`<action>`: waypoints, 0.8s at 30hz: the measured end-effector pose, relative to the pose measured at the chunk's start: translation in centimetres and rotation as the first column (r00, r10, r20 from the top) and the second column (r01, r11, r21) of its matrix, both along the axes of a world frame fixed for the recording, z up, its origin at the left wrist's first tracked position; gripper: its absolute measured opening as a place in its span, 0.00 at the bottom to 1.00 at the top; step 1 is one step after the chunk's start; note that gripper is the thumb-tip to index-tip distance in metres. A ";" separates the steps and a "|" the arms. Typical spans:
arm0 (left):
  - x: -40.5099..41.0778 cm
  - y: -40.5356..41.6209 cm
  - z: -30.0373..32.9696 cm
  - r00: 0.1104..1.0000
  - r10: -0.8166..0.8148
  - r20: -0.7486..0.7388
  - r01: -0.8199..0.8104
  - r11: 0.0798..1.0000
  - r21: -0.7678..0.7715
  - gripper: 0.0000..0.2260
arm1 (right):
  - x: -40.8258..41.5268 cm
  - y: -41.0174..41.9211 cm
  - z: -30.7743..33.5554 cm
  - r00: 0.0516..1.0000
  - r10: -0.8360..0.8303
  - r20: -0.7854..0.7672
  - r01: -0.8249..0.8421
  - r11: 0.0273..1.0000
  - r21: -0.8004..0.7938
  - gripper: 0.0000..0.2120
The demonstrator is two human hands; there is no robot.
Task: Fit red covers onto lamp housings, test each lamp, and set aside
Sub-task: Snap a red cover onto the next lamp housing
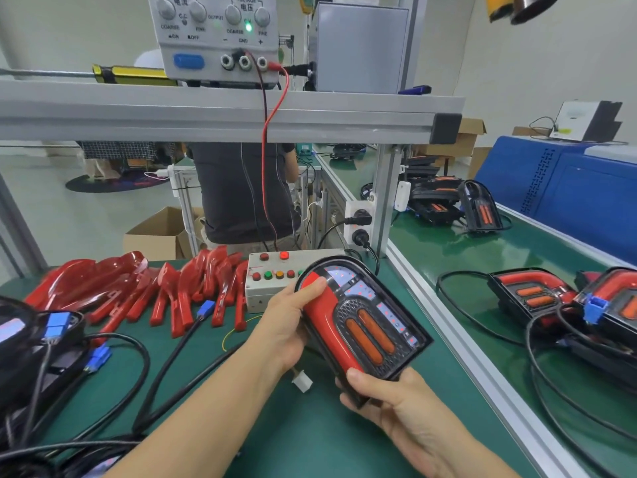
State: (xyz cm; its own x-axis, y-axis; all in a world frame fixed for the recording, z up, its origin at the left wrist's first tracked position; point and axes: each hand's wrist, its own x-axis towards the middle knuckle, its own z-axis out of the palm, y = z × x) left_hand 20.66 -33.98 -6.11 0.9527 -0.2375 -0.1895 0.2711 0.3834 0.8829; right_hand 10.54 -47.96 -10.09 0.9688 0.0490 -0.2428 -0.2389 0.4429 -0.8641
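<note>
Both hands grip one lamp (362, 326), held above the desk (310, 436) near centre. Left hand (289, 326) wraps the far end, thumb pressing the red cover (324, 326); right hand (389, 401) clamps the near end. Cover looks only partly seated: I'd press along the arc, hold the housing square. Tester box (275, 281) just behind, spare covers (138, 288) far left, cables left, rail (458, 339) close right. Free room is near-centre.

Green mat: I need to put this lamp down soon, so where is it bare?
Bare green mat lies between the forearms and near the aluminium rail. Crowded: red covers and black cables at left, finished lamps beyond the rail.
</note>
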 end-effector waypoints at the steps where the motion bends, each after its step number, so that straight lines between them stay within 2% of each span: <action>1: 0.0 0.0 0.1 1.000 -0.005 0.006 0.005 1.000 0.009 0.16 | 0.0 0.0 0.0 1.000 -0.007 0.008 0.007 1.000 -0.013 0.32; 9: 0.7 0.2 -0.4 0.999 0.050 0.017 -0.051 0.997 0.064 0.11 | -0.1 0.7 -0.1 0.998 -0.041 0.050 0.047 0.993 -0.106 0.28; 12: 1.1 -0.2 -0.7 0.996 0.083 -0.027 -0.080 0.992 0.096 0.09 | -0.1 0.9 -0.4 0.997 -0.068 0.027 0.070 0.990 -0.118 0.23; 15: 1.5 -0.8 -0.5 0.998 -0.002 -0.063 0.013 0.983 0.182 0.11 | 0.1 0.8 -0.4 0.997 -0.077 -0.002 0.077 0.995 -0.064 0.22; 17: 1.8 -0.9 -0.1 0.997 -0.062 -0.038 0.070 0.953 0.296 0.16 | 0.2 0.4 -0.4 0.996 -0.085 -0.014 0.085 0.995 -0.053 0.23; 19: 2.9 -0.1 0.6 0.995 -0.063 0.072 0.017 0.856 0.517 0.23 | 0.3 -0.3 -0.4 0.995 -0.092 -0.029 0.089 0.993 -0.075 0.24; 20: 3.7 0.9 1.3 0.983 -0.032 0.183 -0.093 0.767 0.635 0.24 | 0.2 -0.7 -0.5 0.995 -0.095 -0.040 0.091 0.992 -0.093 0.24; 22: 5.4 3.7 3.0 0.915 0.019 0.402 -0.350 0.529 0.773 0.17 | 0.1 -1.6 -0.6 0.993 -0.097 -0.068 0.087 0.987 -0.138 0.25; 24: 7.3 7.2 4.5 0.866 0.042 0.498 -0.490 0.271 0.829 0.11 | -0.1 -2.4 -0.7 0.991 -0.093 -0.097 0.073 0.979 -0.192 0.26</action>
